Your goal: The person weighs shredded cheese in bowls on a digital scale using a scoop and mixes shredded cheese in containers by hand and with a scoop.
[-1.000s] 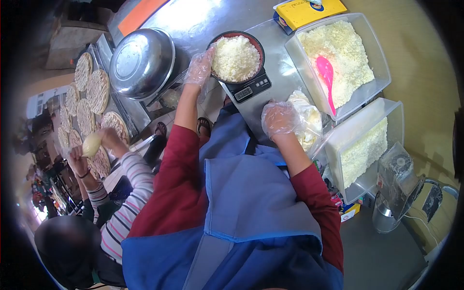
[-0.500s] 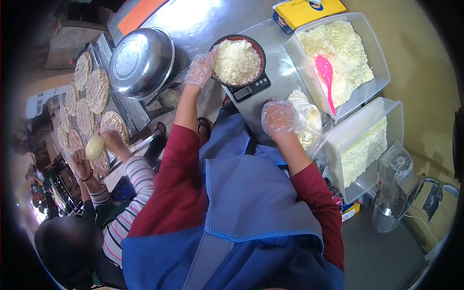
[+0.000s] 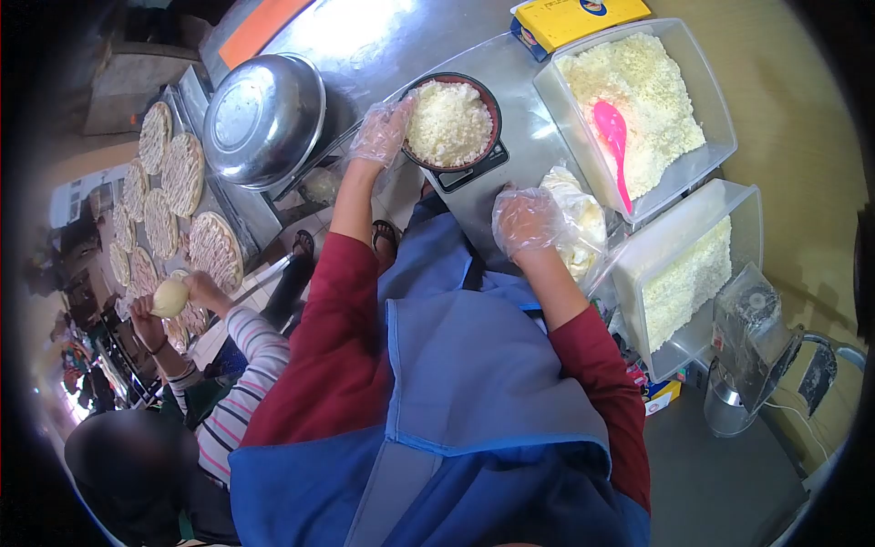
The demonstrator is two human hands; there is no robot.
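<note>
My left hand [image 3: 382,135], in a clear plastic glove, grips the left rim of a dark round bowl [image 3: 498,128] heaped with pale grated cheese [image 3: 447,124]. Under the bowl's near side a black kitchen scale [image 3: 474,171] shows; its display is covered. My right hand [image 3: 529,221], gloved too, is closed with the fingers curled under, beside a clear plastic bag [image 3: 578,223] of something creamy white. What its fingers hold, if anything, is hidden.
Two clear tubs [image 3: 729,118] of grated cheese stand at right, one with a pink spoon [image 3: 612,137]. A yellow box [image 3: 583,20] lies behind. An upturned steel basin [image 3: 264,118] sits left. A co-worker's hands [image 3: 208,294] hold a cream-coloured bag over flat round breads [image 3: 182,173].
The bowl has shifted slightly towards me with my left hand on it, hiding the scale's display. My right hand has barely moved. The co-worker's hands have moved slightly.
</note>
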